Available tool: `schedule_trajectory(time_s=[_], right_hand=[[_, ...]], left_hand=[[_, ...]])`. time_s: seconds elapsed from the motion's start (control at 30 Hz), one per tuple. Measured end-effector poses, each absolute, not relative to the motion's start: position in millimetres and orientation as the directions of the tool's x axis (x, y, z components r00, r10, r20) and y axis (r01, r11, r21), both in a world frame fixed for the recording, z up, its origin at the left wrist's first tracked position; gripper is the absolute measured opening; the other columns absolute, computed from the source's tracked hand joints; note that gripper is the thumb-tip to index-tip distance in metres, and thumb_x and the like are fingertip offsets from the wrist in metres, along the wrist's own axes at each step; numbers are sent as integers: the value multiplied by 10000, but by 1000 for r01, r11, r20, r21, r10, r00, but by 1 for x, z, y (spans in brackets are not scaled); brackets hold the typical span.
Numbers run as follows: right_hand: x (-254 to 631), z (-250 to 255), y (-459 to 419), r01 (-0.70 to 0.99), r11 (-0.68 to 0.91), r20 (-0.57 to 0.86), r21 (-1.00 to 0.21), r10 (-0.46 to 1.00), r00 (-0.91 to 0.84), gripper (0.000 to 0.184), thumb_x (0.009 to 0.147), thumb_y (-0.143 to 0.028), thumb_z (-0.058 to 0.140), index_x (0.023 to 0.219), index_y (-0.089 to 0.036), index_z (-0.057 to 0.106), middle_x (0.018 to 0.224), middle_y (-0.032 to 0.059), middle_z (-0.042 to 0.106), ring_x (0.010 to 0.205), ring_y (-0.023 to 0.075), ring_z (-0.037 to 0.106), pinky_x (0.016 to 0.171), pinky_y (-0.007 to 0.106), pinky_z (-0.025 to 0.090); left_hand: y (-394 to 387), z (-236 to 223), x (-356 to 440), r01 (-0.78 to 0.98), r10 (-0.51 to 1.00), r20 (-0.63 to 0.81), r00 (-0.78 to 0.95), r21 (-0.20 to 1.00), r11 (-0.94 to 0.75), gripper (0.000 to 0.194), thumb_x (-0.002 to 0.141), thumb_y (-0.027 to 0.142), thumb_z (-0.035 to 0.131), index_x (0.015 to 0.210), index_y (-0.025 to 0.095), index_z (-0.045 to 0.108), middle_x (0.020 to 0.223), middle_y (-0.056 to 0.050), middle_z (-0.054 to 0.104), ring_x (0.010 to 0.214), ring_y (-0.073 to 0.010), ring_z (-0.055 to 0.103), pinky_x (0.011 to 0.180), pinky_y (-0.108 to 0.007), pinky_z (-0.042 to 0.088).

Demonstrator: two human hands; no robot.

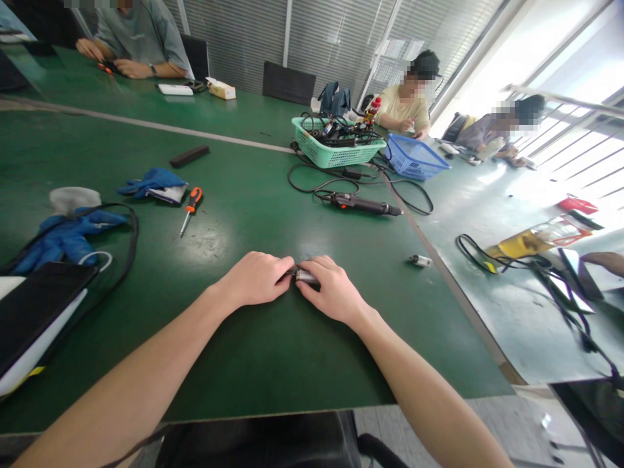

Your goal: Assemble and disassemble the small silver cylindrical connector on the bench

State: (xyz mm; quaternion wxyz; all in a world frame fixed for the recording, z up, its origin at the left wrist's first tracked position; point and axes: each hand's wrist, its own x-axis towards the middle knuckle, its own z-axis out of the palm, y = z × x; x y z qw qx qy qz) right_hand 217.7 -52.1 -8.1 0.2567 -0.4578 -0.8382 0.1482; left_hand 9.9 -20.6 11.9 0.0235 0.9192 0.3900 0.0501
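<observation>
Over the green table, close to its front edge, my two hands meet. My right hand (331, 286) is closed around a small silver metal cylinder (306, 277), perhaps a small motor, lying sideways. My left hand (260, 276) pinches at the dark end of that cylinder; thumb and fingers hide what it grips. A similar silver cylinder with a dark end (420, 260) lies on the table to the right. Left of my hands rests an orange and black screwdriver (193, 203), its tip toward me.
An electric screwdriver (363, 204) with a looped cord lies ahead, before a green basket (336, 156) of tools and a blue basket (414, 156). Blue gloves (65, 234), a phone (43, 312) and a cable sit left. A bottle (531, 240) lies right. Several people sit around.
</observation>
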Motion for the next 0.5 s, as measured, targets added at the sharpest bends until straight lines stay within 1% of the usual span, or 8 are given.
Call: schedule_trajectory(time_s=[0.23, 0.5], right_hand=[[218, -7, -53, 693, 534, 291, -484, 845, -448, 282, 901, -256, 605, 1180, -226, 625, 1075, 83, 655, 1031, 243, 571, 922, 403, 505], [218, -7, -52, 695, 537, 278, -478, 843, -460, 292, 901, -258, 606, 1190, -214, 620, 1086, 86, 655, 1042, 245, 567, 936, 399, 499]], left_hand=[[-20, 11, 9, 713, 720, 78, 689, 102, -694, 193, 925, 328, 445, 881, 213, 594, 822, -35, 718, 726, -200, 666, 614, -300, 422], [-20, 10, 9, 708, 718, 69, 693, 121, -696, 197, 927, 327, 440, 895, 219, 602, 844, -34, 722, 742, -202, 662, 636, -301, 425]])
